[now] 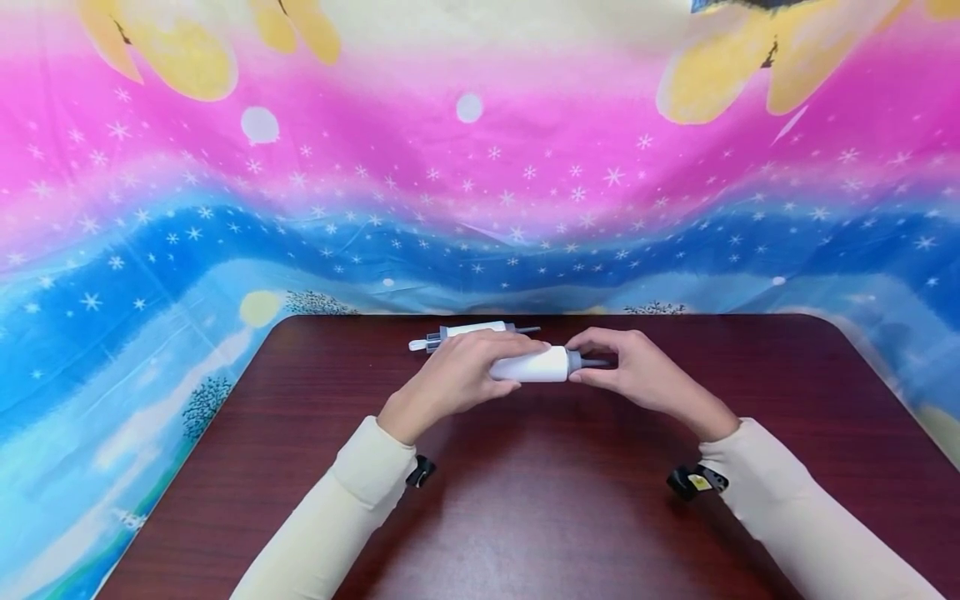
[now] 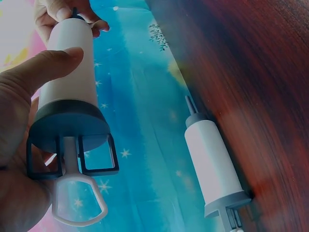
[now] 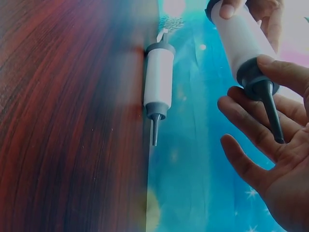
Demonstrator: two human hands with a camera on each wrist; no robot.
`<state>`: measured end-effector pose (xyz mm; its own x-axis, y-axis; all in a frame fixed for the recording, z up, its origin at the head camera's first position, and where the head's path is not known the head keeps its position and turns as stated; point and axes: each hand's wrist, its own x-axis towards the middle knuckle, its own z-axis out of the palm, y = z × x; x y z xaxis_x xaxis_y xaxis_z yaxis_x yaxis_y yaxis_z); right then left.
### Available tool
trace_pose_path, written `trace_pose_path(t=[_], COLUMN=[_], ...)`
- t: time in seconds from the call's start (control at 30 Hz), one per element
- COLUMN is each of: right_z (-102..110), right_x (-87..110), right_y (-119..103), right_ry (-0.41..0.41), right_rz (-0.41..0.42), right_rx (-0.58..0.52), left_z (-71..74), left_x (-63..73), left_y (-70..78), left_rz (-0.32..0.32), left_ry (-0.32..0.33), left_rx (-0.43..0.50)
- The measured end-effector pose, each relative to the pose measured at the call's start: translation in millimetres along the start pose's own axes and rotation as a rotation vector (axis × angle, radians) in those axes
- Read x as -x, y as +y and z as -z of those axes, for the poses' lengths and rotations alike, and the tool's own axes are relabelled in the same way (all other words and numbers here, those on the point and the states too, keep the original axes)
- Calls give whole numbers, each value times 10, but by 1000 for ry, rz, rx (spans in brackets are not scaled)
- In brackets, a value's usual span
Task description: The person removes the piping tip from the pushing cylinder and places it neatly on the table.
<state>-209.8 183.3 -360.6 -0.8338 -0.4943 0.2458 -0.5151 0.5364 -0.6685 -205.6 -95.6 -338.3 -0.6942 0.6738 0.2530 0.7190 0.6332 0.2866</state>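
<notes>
A white dessert-decorating syringe with a grey nozzle lies level above the table. My left hand grips its barrel, the thumb laid along the white side in the left wrist view. At its rear, that view shows a dark flange with two square finger loops and a white ring handle. My right hand pinches the grey nozzle collar between thumb and fingers, the thin nozzle tip pointing across its palm. Beyond the left hand rests a second, matching syringe, its nozzle also to the right.
The dark red wooden table has its far edge just behind the second syringe. A patterned cloth in pink and blue hangs behind the table and down its left side. Each wrist wears a black camera strap.
</notes>
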Motion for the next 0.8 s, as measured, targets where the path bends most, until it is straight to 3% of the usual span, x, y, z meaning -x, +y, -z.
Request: trace_pose_path(t=[0.33,0.8], right_z=[-17,-52], right_x=[25,76], right_y=[-36,-73], right_ry=[8,35], right_rz=[-7,45], right_rx=[-1,43], left_z=[40,92], left_x=[13,27], left_y=[21,38], left_rz=[2,35], left_ry=[1,-44], left_rx=[20,158])
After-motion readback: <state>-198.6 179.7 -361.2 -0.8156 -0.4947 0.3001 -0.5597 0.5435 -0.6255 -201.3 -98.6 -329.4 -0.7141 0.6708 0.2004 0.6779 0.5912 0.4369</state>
